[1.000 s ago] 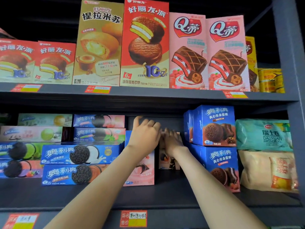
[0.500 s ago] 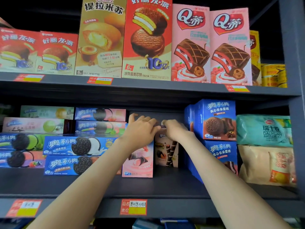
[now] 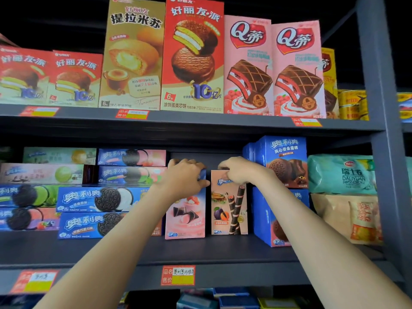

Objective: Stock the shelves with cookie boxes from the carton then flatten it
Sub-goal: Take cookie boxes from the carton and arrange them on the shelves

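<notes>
Head view: dark grey metal shelf [image 3: 223,253] in a shop aisle. The left hand [image 3: 186,177] grips the top of an upright pink cookie box [image 3: 186,216]; the right hand [image 3: 239,170] pinches the top of the peach wafer-roll box [image 3: 229,210] just beside it. Blue boxes [image 3: 282,161] stand right of the hands.

Left hand [image 3: 186,178] grips a pink cookie box [image 3: 186,216]; right hand [image 3: 239,170] grips a peach one [image 3: 229,210], both upright on the shelf [image 3: 200,248].
</notes>
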`<state>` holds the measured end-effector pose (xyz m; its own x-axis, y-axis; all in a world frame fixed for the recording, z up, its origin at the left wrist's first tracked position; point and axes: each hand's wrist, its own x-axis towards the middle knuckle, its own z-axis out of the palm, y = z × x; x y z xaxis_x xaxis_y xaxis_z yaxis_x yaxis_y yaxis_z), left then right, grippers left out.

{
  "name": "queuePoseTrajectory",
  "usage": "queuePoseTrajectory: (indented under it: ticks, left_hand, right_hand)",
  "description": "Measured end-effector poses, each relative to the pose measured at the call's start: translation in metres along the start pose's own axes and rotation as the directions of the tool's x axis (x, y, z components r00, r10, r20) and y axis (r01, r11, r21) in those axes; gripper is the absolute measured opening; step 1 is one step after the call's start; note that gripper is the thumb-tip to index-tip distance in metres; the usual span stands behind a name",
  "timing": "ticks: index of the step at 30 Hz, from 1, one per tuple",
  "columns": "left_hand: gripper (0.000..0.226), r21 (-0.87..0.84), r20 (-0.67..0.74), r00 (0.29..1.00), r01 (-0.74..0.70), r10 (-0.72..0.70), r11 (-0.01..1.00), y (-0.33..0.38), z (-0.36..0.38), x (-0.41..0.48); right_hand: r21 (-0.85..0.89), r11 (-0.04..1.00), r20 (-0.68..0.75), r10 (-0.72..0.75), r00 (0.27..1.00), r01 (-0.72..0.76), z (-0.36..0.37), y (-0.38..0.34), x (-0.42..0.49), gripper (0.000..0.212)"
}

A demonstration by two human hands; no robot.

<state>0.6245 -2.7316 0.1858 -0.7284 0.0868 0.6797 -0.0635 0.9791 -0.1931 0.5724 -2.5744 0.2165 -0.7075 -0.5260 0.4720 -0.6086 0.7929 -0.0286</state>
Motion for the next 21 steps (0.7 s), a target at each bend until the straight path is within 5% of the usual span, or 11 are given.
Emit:
queuePoseTrajectory:
  ticks: [21]
  left_hand:
    - [0.048, -0.008, -0.019, 1.0, -0.02, 0.02, 1.0, 0.0038, -0.0001, -0.0026]
  right_hand:
    - [0.059, 0.998, 0.015, 0.006, 1.0, -0.007, -0.0018, 0.0034, -0.0046, 0.042]
